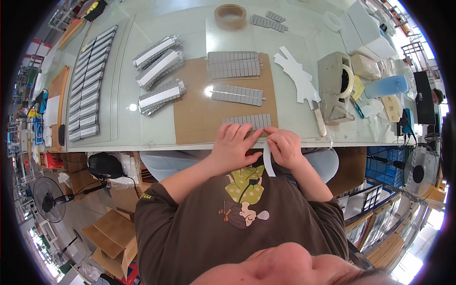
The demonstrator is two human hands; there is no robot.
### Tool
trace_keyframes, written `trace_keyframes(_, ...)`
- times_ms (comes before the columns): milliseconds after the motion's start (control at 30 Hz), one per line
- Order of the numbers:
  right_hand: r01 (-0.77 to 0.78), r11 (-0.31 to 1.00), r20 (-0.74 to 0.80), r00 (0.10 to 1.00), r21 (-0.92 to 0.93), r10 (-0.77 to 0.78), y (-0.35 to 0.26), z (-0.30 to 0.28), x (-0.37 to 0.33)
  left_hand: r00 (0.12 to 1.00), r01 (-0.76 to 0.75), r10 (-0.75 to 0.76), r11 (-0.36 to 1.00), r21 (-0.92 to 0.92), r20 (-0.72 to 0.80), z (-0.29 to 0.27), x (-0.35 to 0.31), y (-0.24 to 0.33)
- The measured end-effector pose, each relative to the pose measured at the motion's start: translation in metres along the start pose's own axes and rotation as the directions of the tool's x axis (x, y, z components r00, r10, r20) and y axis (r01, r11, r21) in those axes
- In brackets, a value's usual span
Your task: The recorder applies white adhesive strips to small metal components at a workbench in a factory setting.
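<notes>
A grey segmented strip (247, 120) lies at the near edge of the table, partly under my fingers. My left hand (229, 146) bends its fingers over the strip's near side and holds it down, thumb apart. My right hand (286, 148) is closed in a pinch at the strip's right end, its index fingertip close to the left one. From it a narrow white strip (269, 164) hangs down past the table edge; its upper end is hidden by the fingers. Just beyond lie another grey segmented strip (237, 95) and a group of such strips (233, 64) on brown cardboard (192, 118).
To the left are grey strips with white bands (160, 69) and long rows of strips (90, 85). A tape roll (230, 16) sits at the back. On the right are white cut sheets (295, 73), a knife (319, 121), a tape dispenser (336, 85) and a blue bottle (387, 86).
</notes>
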State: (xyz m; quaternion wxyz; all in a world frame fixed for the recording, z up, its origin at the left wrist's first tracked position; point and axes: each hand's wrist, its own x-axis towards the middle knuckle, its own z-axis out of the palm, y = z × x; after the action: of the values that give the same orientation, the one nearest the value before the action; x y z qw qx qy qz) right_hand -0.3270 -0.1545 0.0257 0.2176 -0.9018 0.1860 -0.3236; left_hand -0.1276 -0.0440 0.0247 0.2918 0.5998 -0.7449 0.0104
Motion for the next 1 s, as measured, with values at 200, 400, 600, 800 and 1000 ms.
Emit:
trace_keyframes(200, -0.009, 1.0, -0.008, 1.0, 0.024, 0.009, 0.002, 0.0, 0.0, 1.0, -0.002, 0.002, 1.0, 0.004, -0.011, 0.001, 0.001, 0.0)
trace_keyframes(400, 0.0, 1.0, -0.014, 1.0, 0.017, 0.0, 0.001, 0.0, 0.001, 1.0, -0.012, 0.012, 1.0, 0.021, -0.025, -0.001, 0.003, 0.0)
trace_keyframes(600, -0.035, 0.986, -0.043, 0.998, 0.162, 0.042, 0.005, 0.0, -0.003, 0.998, -0.043, 0.041, 0.999, -0.033, -0.057, -0.004, -0.004, -0.005)
trace_keyframes(800, -0.166, 0.927, 0.018, 0.985, 0.336, 0.17, 0.006, -0.013, -0.009, 0.986, -0.047, 0.038, 0.998, -0.053, -0.16, -0.022, -0.03, -0.026)
trace_keyframes(1000, -0.154, 0.947, 0.086, 0.987, 0.281, 0.135, 0.0, -0.008, 0.0, 0.984, 0.014, -0.01, 1.0, 0.022, -0.179, -0.025, -0.04, -0.038)
